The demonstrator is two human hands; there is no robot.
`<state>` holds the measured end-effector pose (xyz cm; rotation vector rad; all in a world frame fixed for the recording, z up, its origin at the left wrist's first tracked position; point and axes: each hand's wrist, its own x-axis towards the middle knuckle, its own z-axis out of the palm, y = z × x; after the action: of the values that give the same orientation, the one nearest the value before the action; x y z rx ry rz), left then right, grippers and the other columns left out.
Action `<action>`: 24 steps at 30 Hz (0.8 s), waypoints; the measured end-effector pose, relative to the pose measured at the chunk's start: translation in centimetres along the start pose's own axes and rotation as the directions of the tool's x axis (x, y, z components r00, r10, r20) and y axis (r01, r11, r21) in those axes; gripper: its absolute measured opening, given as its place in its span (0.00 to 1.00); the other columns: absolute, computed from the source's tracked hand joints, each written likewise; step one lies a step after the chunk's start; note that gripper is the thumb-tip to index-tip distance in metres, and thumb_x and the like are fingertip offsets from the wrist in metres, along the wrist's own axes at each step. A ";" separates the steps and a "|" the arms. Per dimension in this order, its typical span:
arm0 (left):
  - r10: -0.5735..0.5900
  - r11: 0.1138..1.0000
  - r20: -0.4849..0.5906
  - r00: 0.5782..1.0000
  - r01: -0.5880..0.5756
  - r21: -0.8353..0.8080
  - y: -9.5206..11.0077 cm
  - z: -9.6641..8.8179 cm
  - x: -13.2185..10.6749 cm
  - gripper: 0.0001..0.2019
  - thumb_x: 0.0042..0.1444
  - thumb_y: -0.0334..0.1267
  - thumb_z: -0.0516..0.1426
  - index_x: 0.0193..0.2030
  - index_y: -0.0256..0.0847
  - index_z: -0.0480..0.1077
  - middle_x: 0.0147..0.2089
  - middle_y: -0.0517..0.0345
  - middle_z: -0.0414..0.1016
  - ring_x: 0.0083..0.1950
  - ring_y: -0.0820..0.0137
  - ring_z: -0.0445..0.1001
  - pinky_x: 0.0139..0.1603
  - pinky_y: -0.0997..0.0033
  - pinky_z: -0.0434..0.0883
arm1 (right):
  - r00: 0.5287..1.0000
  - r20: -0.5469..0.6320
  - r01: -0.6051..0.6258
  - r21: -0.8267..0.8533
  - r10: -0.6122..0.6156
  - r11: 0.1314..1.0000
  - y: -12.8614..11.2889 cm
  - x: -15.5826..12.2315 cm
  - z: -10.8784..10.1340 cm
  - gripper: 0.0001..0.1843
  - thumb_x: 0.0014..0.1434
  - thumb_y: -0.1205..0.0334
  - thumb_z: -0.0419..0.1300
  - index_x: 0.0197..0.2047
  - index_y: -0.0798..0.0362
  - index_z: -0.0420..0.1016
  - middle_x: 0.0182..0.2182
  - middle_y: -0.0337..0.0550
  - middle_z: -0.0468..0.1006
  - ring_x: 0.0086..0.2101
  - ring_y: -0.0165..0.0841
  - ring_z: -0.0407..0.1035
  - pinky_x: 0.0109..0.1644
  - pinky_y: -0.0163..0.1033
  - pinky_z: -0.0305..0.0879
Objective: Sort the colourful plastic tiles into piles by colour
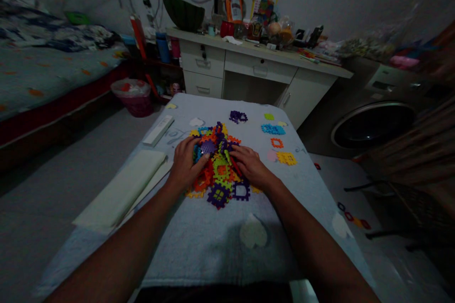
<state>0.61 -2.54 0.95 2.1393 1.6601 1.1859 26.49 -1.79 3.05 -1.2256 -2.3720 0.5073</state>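
Note:
A heap of colourful plastic interlocking pieces, toothed along the edges, lies in the middle of the cloth-covered table. My left hand rests against its left side, fingers stretched out and thumb apart, next to a purple piece. From the right, my right hand reaches over the heap with its fingers extended, touching pieces near a green one and a red one. A dark purple piece with a green window-like middle lies at the heap's near edge, beside a purple square frame.
Smaller groups lie apart: purple, blue, yellow, plus an orange frame and a green piece. A long white box and a pale flat packet lie left. A cluttered desk stands behind.

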 end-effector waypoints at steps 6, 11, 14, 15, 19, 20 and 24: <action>0.146 0.987 0.075 0.986 -0.150 0.050 1.5 -0.4 -0.5 0.35 0.55 0.60 0.57 0.65 0.44 0.60 0.68 0.43 0.55 0.70 0.48 0.51 0.69 0.42 0.52 | 0.995 -0.087 0.056 0.075 -0.049 0.996 0.7 0.1 0.6 0.21 0.65 0.69 0.48 0.56 0.49 0.74 0.60 0.48 0.71 0.60 0.37 0.64 0.65 0.52 0.57; 0.147 0.982 0.120 0.982 -0.159 0.102 1.9 -0.2 -0.9 0.39 0.52 0.63 0.59 0.67 0.45 0.59 0.71 0.43 0.51 0.72 0.44 0.47 0.69 0.38 0.50 | 0.993 -0.112 0.031 0.025 -0.028 0.999 -0.4 1.8 -0.5 0.22 0.67 0.60 0.50 0.63 0.50 0.67 0.64 0.51 0.66 0.63 0.39 0.58 0.67 0.54 0.54; 0.126 0.984 0.124 0.984 -0.140 0.114 1.6 0.1 -1.0 0.45 0.49 0.65 0.60 0.68 0.43 0.56 0.71 0.40 0.50 0.73 0.42 0.46 0.69 0.37 0.50 | 0.999 -0.030 0.019 -0.041 -0.021 0.999 -1.7 3.9 -0.3 0.29 0.65 0.56 0.54 0.68 0.51 0.60 0.68 0.52 0.58 0.67 0.43 0.50 0.68 0.58 0.49; 0.118 0.985 0.119 0.986 -0.132 0.114 1.4 0.3 -1.0 0.47 0.48 0.66 0.60 0.69 0.43 0.54 0.71 0.39 0.49 0.73 0.42 0.46 0.69 0.37 0.50 | 1.000 -0.008 0.023 -0.056 -0.023 0.998 -2.1 4.6 0.1 0.30 0.65 0.56 0.54 0.69 0.51 0.59 0.69 0.53 0.56 0.68 0.44 0.48 0.68 0.59 0.48; 0.092 0.988 0.088 0.992 -0.102 0.112 1.0 0.5 -1.0 0.53 0.45 0.67 0.62 0.72 0.42 0.48 0.71 0.36 0.50 0.72 0.40 0.47 0.69 0.36 0.50 | 0.996 0.045 0.078 -0.037 -0.076 0.996 -3.6 6.4 1.8 0.28 0.64 0.59 0.55 0.67 0.50 0.61 0.70 0.53 0.55 0.68 0.44 0.48 0.69 0.60 0.45; 0.087 0.988 0.083 0.993 -0.097 0.117 0.9 0.5 -0.9 0.53 0.45 0.66 0.62 0.72 0.42 0.49 0.71 0.36 0.50 0.73 0.40 0.46 0.68 0.36 0.50 | 0.994 0.051 0.101 -0.016 -0.101 0.995 -3.8 6.6 2.1 0.27 0.64 0.59 0.56 0.66 0.50 0.63 0.69 0.53 0.56 0.68 0.44 0.49 0.69 0.60 0.45; 0.068 0.989 0.078 0.995 -0.078 0.129 0.9 0.1 -0.8 0.48 0.46 0.62 0.63 0.70 0.44 0.53 0.71 0.39 0.50 0.73 0.41 0.46 0.68 0.35 0.52 | 0.974 0.058 0.210 0.148 -0.221 0.966 -3.6 6.5 1.5 0.22 0.63 0.62 0.55 0.60 0.50 0.69 0.65 0.51 0.65 0.64 0.41 0.57 0.68 0.55 0.51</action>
<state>1.30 -3.51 1.00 2.3111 1.6857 1.0288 19.84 1.45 4.83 -0.8879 -2.4464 0.6462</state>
